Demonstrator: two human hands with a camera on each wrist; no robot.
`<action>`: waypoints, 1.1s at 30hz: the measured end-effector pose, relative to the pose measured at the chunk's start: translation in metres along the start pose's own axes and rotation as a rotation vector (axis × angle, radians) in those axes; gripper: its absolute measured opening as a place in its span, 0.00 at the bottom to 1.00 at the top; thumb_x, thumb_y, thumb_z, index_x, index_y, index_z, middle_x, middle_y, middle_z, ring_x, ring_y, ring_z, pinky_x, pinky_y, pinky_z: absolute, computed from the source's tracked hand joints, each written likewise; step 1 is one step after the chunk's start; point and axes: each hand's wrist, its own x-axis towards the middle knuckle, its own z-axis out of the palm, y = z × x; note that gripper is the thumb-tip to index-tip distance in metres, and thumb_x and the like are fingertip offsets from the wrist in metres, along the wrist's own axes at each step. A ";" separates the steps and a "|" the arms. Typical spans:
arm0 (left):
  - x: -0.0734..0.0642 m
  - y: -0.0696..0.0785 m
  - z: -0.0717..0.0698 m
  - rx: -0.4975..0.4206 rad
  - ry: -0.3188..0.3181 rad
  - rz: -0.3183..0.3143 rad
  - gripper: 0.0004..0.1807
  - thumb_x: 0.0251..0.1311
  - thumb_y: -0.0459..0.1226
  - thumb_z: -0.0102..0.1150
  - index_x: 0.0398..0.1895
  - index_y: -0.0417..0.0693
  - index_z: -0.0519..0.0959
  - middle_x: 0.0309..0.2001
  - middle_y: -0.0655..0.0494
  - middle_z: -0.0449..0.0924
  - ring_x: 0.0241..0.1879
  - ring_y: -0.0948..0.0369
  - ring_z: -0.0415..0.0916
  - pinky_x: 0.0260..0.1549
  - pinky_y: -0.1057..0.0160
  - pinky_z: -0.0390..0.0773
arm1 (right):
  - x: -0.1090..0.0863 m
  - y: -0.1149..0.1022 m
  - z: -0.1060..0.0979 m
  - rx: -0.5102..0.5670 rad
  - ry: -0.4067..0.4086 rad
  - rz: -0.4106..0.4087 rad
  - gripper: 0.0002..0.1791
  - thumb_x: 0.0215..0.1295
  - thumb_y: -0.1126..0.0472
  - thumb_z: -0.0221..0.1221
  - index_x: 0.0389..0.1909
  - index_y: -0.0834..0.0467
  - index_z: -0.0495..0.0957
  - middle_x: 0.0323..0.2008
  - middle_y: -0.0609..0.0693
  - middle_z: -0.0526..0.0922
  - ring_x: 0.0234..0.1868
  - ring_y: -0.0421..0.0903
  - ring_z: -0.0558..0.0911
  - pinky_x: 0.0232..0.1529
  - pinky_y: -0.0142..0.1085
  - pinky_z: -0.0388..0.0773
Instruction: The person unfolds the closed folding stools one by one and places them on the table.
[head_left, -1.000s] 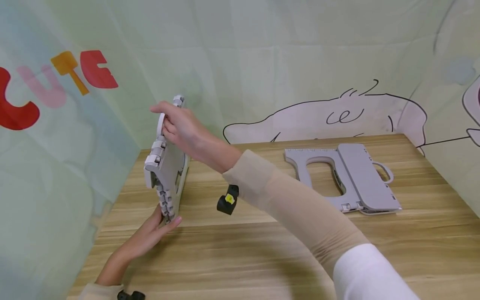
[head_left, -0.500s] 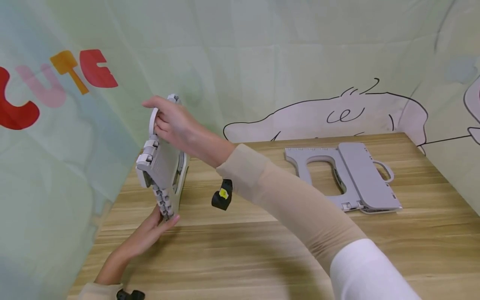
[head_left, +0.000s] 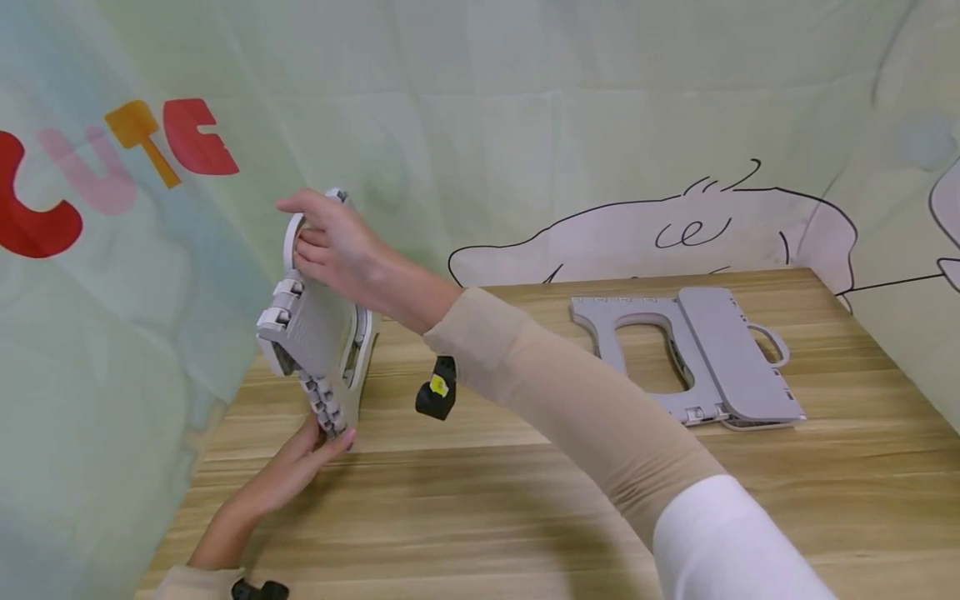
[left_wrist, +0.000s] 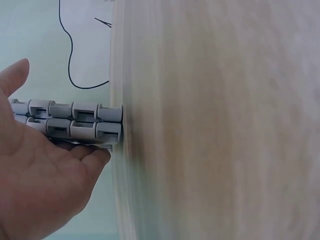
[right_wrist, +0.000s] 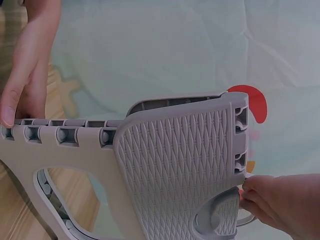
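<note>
A grey plastic folding stool point(head_left: 318, 333) stands on edge at the table's left, its textured top panel point(right_wrist: 175, 155) tilted out from the leg frame point(right_wrist: 100, 165). My right hand point(head_left: 337, 250) grips the white carrying handle point(head_left: 292, 242) on the panel's upper edge, thumb pointing left. Low on the same stool, my left hand point(head_left: 296, 462) holds the hinged edge point(left_wrist: 70, 120), thumb on one side and fingers on the other. The left wrist view shows those fingertips tucked behind the hinge knuckles, right by the tabletop edge.
A second grey folding stool point(head_left: 738, 358) lies folded on the right of the wooden table point(head_left: 487, 517), its handle facing right. Printed cloth point(head_left: 525, 150) hangs close behind the table and along its left side.
My right hand has moved left with the handle, swinging the stool's top panel further from the leg frame. My left hand stays almost in place at the lower hinged edge.
</note>
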 end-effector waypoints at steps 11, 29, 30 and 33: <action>0.000 -0.001 -0.002 0.016 0.002 0.018 0.42 0.76 0.38 0.47 0.78 0.34 0.34 0.77 0.30 0.36 0.74 0.36 0.39 0.69 0.61 0.53 | 0.005 0.005 0.003 0.017 -0.010 0.010 0.34 0.71 0.60 0.52 0.76 0.62 0.56 0.76 0.58 0.55 0.75 0.54 0.58 0.72 0.41 0.61; 0.000 -0.003 -0.007 0.003 -0.009 -0.029 0.41 0.76 0.39 0.47 0.78 0.32 0.35 0.76 0.28 0.36 0.74 0.34 0.38 0.67 0.31 0.46 | 0.016 0.012 0.011 0.052 0.011 0.007 0.30 0.71 0.62 0.53 0.72 0.66 0.62 0.74 0.58 0.59 0.74 0.56 0.61 0.71 0.43 0.62; 0.000 -0.002 -0.008 0.006 -0.009 -0.032 0.41 0.76 0.39 0.47 0.78 0.32 0.35 0.76 0.28 0.36 0.74 0.33 0.38 0.67 0.30 0.46 | 0.016 0.012 0.012 0.053 0.011 0.006 0.30 0.71 0.62 0.53 0.72 0.66 0.62 0.74 0.58 0.59 0.74 0.56 0.60 0.71 0.43 0.62; 0.000 -0.002 -0.010 0.016 -0.005 -0.026 0.41 0.76 0.40 0.47 0.78 0.31 0.37 0.76 0.27 0.38 0.73 0.33 0.39 0.67 0.30 0.46 | 0.017 0.012 0.012 0.061 0.010 0.004 0.29 0.71 0.62 0.52 0.71 0.66 0.63 0.74 0.57 0.60 0.74 0.56 0.60 0.71 0.43 0.62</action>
